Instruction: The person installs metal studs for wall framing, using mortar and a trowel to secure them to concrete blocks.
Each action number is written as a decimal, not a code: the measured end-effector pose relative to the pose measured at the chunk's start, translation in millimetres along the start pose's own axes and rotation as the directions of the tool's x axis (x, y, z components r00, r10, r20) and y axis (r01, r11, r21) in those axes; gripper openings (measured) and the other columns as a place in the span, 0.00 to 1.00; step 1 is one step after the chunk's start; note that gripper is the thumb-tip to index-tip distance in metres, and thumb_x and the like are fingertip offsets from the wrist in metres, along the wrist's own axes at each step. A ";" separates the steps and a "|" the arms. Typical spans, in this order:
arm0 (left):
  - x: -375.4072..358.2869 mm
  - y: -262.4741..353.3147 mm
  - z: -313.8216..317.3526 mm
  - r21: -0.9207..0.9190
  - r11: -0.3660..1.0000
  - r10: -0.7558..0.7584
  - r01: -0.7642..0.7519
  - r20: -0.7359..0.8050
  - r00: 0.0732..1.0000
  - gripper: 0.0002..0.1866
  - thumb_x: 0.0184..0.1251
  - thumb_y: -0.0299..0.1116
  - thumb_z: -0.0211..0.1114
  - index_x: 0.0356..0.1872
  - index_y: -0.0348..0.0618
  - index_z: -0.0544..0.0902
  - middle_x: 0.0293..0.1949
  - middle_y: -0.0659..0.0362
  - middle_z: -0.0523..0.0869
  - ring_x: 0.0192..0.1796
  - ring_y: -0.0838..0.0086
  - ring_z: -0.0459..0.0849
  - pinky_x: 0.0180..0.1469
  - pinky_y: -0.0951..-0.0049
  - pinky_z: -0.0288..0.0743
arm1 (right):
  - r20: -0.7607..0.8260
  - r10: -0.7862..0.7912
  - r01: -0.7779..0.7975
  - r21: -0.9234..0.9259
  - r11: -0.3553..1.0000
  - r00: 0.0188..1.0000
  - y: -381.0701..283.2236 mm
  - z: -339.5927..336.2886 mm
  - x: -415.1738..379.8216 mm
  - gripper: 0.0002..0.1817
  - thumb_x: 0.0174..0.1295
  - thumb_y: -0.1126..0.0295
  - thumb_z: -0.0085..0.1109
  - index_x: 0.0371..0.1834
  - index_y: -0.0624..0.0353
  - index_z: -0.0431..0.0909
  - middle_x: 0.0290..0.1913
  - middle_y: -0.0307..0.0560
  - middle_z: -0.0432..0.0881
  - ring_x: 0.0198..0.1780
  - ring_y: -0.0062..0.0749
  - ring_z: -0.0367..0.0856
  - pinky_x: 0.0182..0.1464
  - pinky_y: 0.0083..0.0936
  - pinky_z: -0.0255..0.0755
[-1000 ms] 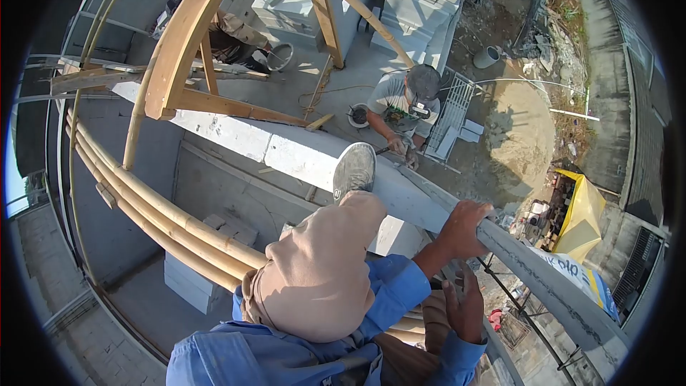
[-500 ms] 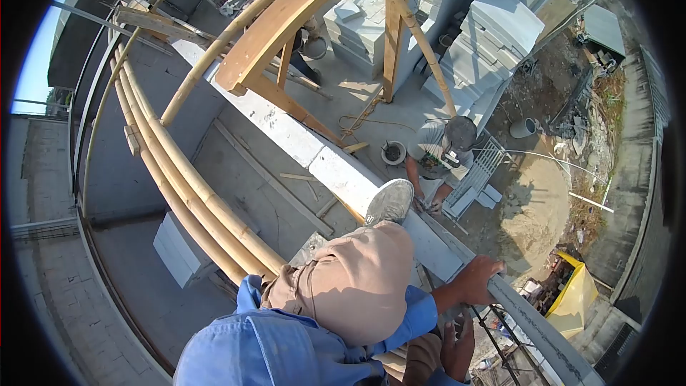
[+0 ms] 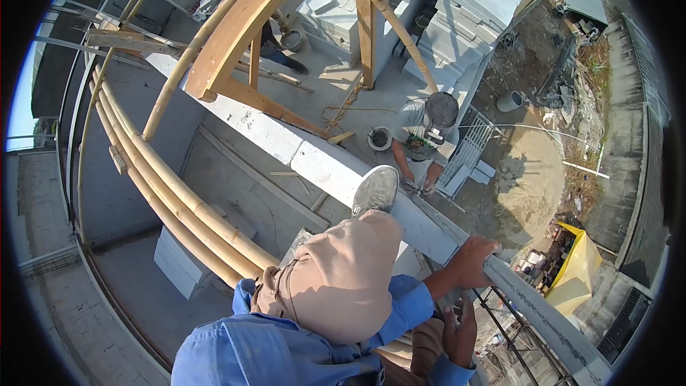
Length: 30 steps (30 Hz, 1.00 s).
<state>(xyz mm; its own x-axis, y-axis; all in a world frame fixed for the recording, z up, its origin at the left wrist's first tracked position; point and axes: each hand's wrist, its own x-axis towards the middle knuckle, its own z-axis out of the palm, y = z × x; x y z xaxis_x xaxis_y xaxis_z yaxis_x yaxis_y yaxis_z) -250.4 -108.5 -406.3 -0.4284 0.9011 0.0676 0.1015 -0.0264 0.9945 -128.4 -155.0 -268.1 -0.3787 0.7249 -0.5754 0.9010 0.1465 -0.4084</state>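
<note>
My left hand (image 3: 473, 261) is wrapped over the near end of a long grey beam (image 3: 532, 311) that slopes to the lower right. Below it, my right hand (image 3: 459, 330) points upward with its thumb and fingers apart; nothing clear shows between them, and part of it is in shadow. Dark steel bars (image 3: 511, 325) run just beside both hands. My bent knee in tan trousers (image 3: 336, 268) rises in front of me, and my grey shoe (image 3: 376, 189) is planted on the pale block wall (image 3: 325, 164).
Bamboo poles (image 3: 179, 186) run along the left. A curved wooden frame (image 3: 250, 28) stands on the wall ahead. Below, a co-worker in a cap (image 3: 441, 109) bends beside a bucket (image 3: 379, 139). Stacked white blocks (image 3: 471, 14) and a yellow sheet (image 3: 582, 264) lie beyond.
The view has shifted slightly, so most of the scene sits further left and up. The co-worker below shows more of the upper body. My hands keep nearly the same places on and beside the beam.
</note>
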 end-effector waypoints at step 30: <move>4.0 14.0 -11.1 -0.022 0.997 0.071 -0.073 -0.101 0.992 0.26 0.42 0.40 0.82 0.42 0.49 0.78 0.38 0.53 0.81 0.46 0.52 0.80 0.52 0.56 0.70 | 0.030 0.000 0.001 -0.005 1.000 1.000 -0.8 -0.4 -1.4 0.29 0.74 0.63 0.60 0.75 0.63 0.71 0.59 0.69 0.83 0.59 0.63 0.84 0.61 0.48 0.76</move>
<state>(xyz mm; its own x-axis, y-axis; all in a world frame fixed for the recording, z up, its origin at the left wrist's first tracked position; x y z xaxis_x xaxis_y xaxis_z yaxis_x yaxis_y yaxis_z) -260.6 -110.0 -391.2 -0.5085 0.8487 0.1455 0.1133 -0.1016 0.9884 -128.5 -155.8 -266.7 -0.3852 0.7045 -0.5961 0.9018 0.1501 -0.4053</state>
